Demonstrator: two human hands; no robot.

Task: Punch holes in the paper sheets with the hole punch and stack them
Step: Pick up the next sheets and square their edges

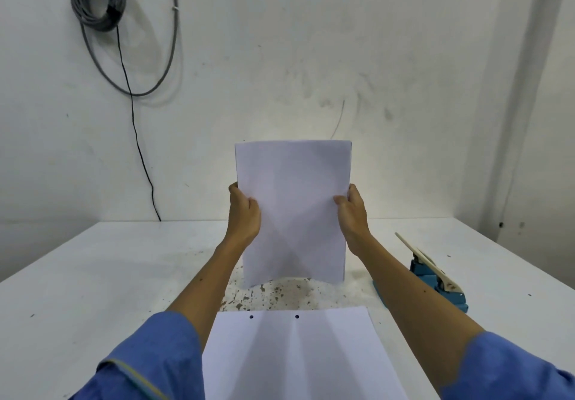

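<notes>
Both hands, left (244, 213) and right (351, 213), pinch a sheaf (292, 210) upright at its side edges, above the table (93, 275). A punched sheet (295, 356) lies near; the punch (435, 278) sits right. The held paper probably remains unpunched.
</notes>
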